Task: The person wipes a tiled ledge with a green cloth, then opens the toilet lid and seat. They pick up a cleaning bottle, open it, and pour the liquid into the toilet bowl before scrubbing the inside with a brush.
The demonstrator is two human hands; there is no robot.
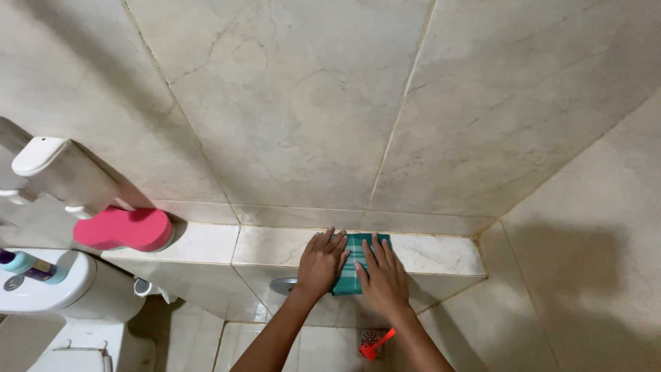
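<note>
Tiled bathroom ledge (441,253), green checked cloth (352,270) beneath both hands, left hand (321,263), right hand (383,277), palms flat, fingers spread

A person's left hand (321,262) and right hand (383,277) press flat on a green checked cloth (352,270) draped over the edge of a marble tiled ledge (441,253). The fingers of both hands are spread and point toward the wall. To the left on the ledge lies a pink sponge (124,229). A white toilet cistern (48,289) stands below it. A red object (376,344) lies on the floor drain (368,337).
</note>
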